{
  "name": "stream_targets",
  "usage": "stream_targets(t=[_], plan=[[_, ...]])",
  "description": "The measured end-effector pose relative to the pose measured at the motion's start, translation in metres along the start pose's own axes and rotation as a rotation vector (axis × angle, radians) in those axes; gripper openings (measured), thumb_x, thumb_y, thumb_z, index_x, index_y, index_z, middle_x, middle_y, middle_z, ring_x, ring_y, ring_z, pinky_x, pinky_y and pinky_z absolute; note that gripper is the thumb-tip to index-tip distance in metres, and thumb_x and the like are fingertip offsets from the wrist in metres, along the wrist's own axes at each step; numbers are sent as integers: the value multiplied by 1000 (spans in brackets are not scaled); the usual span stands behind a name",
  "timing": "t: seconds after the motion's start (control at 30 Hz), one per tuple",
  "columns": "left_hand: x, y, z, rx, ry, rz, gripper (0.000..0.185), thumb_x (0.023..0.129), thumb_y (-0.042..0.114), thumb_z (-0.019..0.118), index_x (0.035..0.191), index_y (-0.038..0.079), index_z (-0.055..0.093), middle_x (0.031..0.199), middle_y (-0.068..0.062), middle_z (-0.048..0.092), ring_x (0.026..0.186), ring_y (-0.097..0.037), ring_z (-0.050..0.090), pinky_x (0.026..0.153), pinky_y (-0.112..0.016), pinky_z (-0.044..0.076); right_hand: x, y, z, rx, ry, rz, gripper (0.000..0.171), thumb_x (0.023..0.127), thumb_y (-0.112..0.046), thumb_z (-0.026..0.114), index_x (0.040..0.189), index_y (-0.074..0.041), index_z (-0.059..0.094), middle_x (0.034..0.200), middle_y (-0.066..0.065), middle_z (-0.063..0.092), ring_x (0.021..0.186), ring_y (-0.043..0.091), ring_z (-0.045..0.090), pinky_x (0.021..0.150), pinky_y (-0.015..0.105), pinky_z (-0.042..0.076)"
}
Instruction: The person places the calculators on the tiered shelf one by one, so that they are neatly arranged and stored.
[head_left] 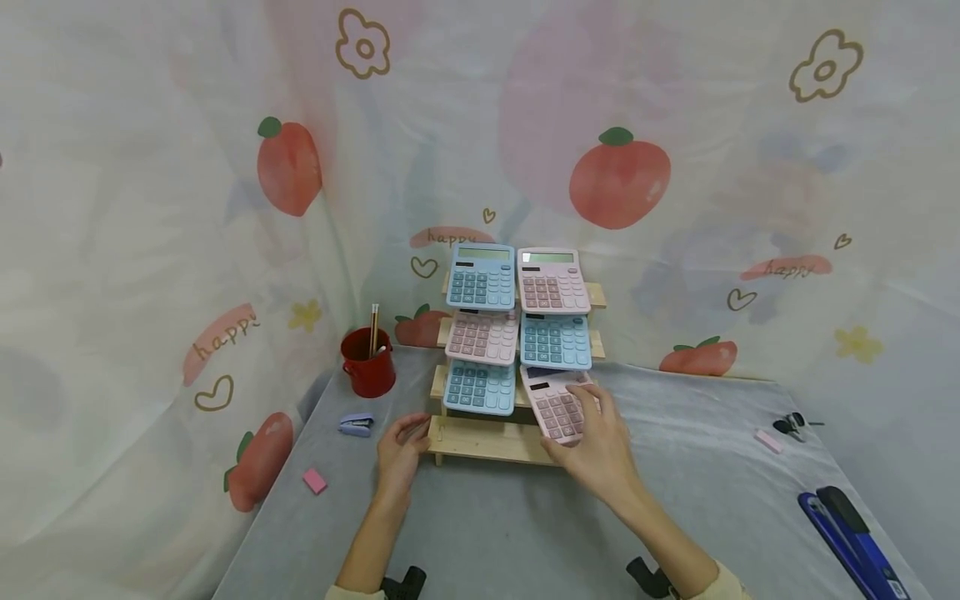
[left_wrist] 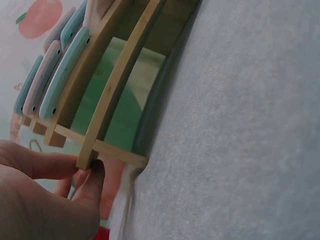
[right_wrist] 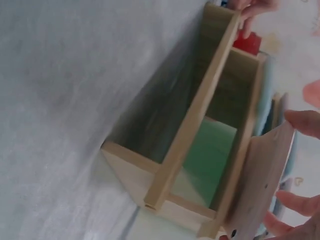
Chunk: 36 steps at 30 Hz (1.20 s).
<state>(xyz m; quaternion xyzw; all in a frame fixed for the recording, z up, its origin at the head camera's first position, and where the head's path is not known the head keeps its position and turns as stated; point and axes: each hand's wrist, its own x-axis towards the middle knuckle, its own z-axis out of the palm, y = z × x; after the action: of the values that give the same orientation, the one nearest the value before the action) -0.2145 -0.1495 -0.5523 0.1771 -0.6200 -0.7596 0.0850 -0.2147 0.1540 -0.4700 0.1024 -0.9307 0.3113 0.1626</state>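
Head view: a tiered wooden rack [head_left: 487, 440] stands on a grey-covered table [head_left: 675, 517] and carries calculators in two columns. The upper two tiers are full, and a blue calculator [head_left: 478, 387] sits in the left place of the third tier. The right hand [head_left: 600, 450] holds a pink calculator [head_left: 557, 403] at the right place of that tier; its fingers are curled round the lower edge and side of the device, which lies tilted and skewed, its foot over the front rail rather than square in its slot. The left hand [head_left: 400, 450] rests at the rack's left front corner; the left wrist view shows thumb and fingertips [left_wrist: 92, 175] closed lightly on the end of the lowest rail [left_wrist: 117, 95], steadying the frame.

Step in hand, as judged: seating the sixth calculator while the rack is braced. The next move appears to call for turning the pink calculator until it is parallel with its blue neighbour, sliding its lower edge behind the ledge, and loosening the fingers only once it leans securely. The brace on the left corner should hold meanwhile, since the rack looks light.

Elsewhere on the table: a red cup [head_left: 368, 363] holding pencils, a small stapler [head_left: 356, 425], a pink eraser [head_left: 315, 481], and a blue stapler [head_left: 855, 533] at right.
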Motion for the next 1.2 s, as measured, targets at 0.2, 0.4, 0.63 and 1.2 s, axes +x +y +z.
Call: stream_targets(t=[0.2, 0.4, 0.63, 1.2], plan=[[0, -1, 4, -16, -11, 24, 46, 88, -19, 58, 132, -5, 60, 141, -27, 59, 133, -37, 59, 101, -34, 53, 14, 3, 14, 2, 18, 18, 93, 72, -45, 95, 147, -12, 52, 155, 18, 38, 137, 45, 43, 106, 66, 34], [-3, -2, 9, -32, -26, 41, 47, 87, -20, 58, 132, -7, 60, 140, -28, 59, 133, -38, 59, 94, -26, 55, 18, 4, 23, -59, 72, 14, 96, 75, -54, 90, 149, -10, 48, 155, 22, 37, 138, 46, 43, 107, 65, 33], [-4, 0, 9, -35, -28, 64, 46, 86, -21, 57, 131, -9, 60, 139, -30, 60, 132, -40, 59, 92, -24, 54, 13, 2, 29, -99, 109, -35, 94, 77, -50, 90, 149, -8, 47, 156, 27, 36, 144, 51, 35, 111, 70, 29], [-3, 2, 7, 8, 13, 30, 47, 86, -18, 57, 131, -4, 63, 139, -26, 62, 130, -40, 61, 94, -28, 55, 12, 4, 34, -79, 98, -45, 98, 76, -46, 93, 151, -7, 45, 158, 26, 33, 145, 48, 35, 113, 66, 29]])
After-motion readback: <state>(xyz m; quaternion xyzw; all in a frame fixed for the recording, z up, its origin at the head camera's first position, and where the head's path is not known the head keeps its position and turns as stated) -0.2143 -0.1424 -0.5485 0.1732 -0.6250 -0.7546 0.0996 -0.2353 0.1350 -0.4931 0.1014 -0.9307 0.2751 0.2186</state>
